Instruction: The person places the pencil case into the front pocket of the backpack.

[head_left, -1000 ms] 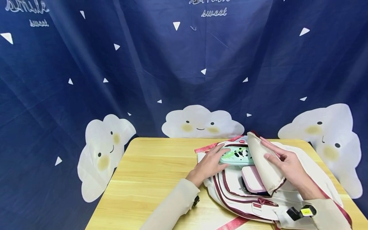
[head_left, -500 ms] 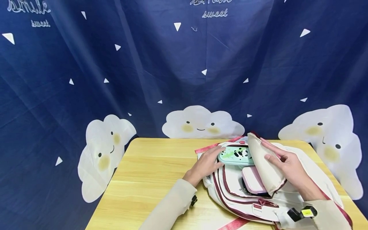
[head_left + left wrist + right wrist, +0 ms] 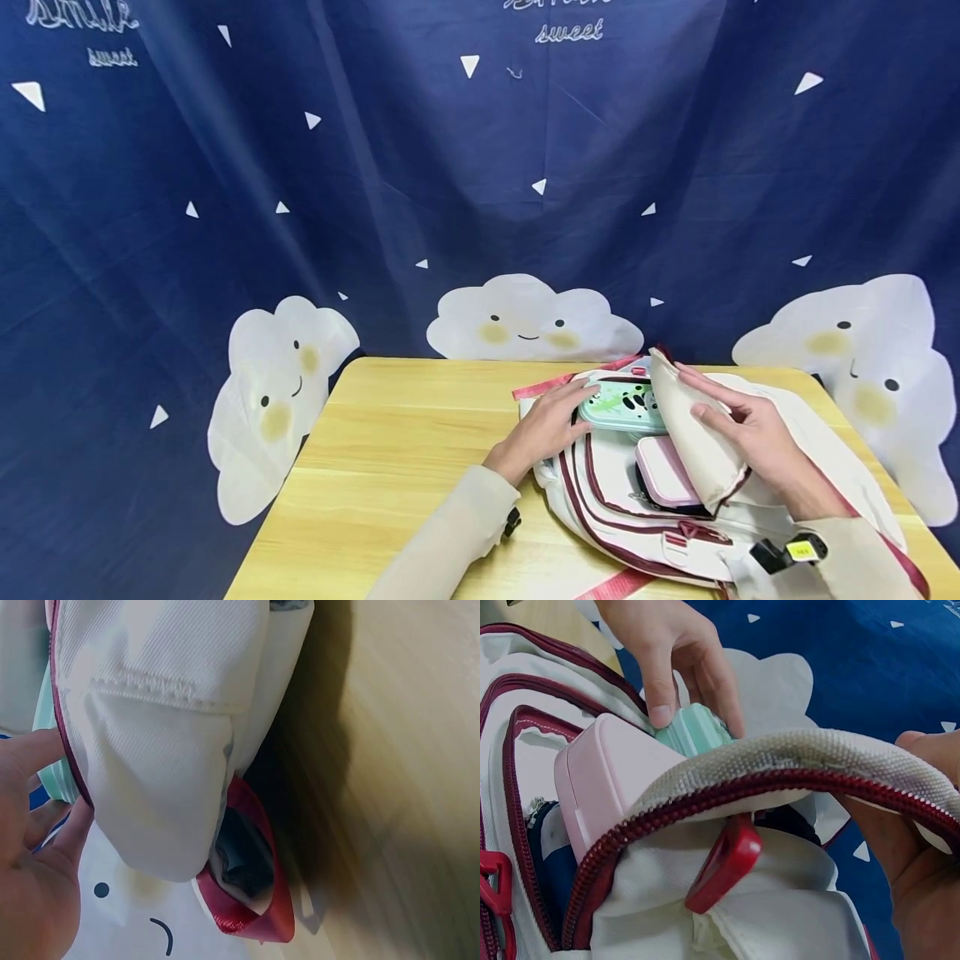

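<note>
A cream backpack (image 3: 832, 433) with dark red zips lies on the table with its front pocket open. Inside the pocket is a mint green pencil case (image 3: 618, 407) printed with pandas, its right end hidden behind the pocket flap (image 3: 686, 417). My left hand (image 3: 543, 429) holds the case's left end, thumb on one side and fingers on the other, as the right wrist view shows. My right hand (image 3: 757, 433) grips the flap's edge and keeps it lifted. Below the green case sits a pale pink box (image 3: 663, 471), beside a dark blue item (image 3: 555, 847) in the same pocket.
The wooden table (image 3: 390, 442) extends to the left of the backpack. A red strap (image 3: 615, 585) lies at the front, and another red strap (image 3: 542, 387) sticks out at the back. Behind the table hangs a blue curtain (image 3: 420, 183) with smiling clouds.
My left hand and the green pencil case slid slightly left, then a little back to the right. The right hand still holds the flap up. The head view shifted a little.
</note>
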